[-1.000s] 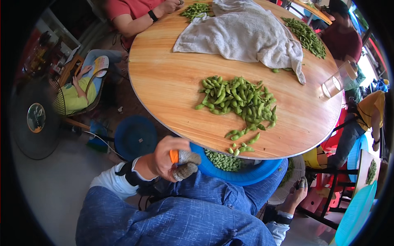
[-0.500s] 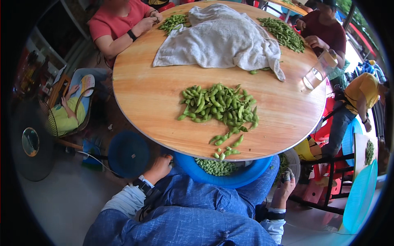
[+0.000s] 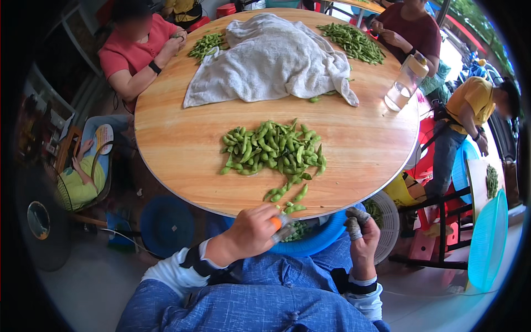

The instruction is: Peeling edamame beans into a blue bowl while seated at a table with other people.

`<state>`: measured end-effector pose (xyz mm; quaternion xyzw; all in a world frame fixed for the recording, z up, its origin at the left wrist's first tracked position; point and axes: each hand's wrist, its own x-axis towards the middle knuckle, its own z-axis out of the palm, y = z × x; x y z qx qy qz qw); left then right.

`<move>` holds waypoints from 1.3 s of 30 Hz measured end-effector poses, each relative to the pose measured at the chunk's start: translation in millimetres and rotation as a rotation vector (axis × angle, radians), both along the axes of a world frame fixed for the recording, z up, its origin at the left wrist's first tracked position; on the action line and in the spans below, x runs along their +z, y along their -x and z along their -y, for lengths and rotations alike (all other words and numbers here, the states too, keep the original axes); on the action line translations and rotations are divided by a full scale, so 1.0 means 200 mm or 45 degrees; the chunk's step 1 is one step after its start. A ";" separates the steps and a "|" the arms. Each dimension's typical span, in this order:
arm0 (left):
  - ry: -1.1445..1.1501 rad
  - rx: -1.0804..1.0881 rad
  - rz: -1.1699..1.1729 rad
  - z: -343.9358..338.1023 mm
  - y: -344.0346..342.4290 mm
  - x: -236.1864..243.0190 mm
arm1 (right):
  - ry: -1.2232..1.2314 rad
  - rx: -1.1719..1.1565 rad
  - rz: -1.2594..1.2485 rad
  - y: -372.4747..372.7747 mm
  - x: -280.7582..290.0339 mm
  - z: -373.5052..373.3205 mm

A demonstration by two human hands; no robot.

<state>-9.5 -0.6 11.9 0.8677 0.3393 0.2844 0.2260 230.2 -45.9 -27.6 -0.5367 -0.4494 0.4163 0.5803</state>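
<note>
Holding a small orange-handled cutter pinched in your left hand, you keep it just over the blue basin so trimmings drop in. Your right hand, fingertips wrapped in grey cloth, is curled beside it; whether it grips a pod, you cannot tell. Green pods lie heaped on the round wooden table, within reach.

An informal food-prep spot, likely an eatery's yard: people sit around a round wooden table heaped with green pods, plastic stools nearby.
</note>
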 end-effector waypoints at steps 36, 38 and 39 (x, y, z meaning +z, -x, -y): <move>1.028 0.153 0.687 -0.15 -0.05 0.06 | 0.230 0.291 -0.616 0.13 0.17 -0.07; 0.780 0.240 0.563 -0.19 -0.04 0.09 | 0.065 -0.045 -0.618 -0.01 0.12 -0.04; 0.779 0.243 0.559 -0.22 -0.04 0.07 | 0.123 -0.279 -0.712 -0.07 0.12 -0.04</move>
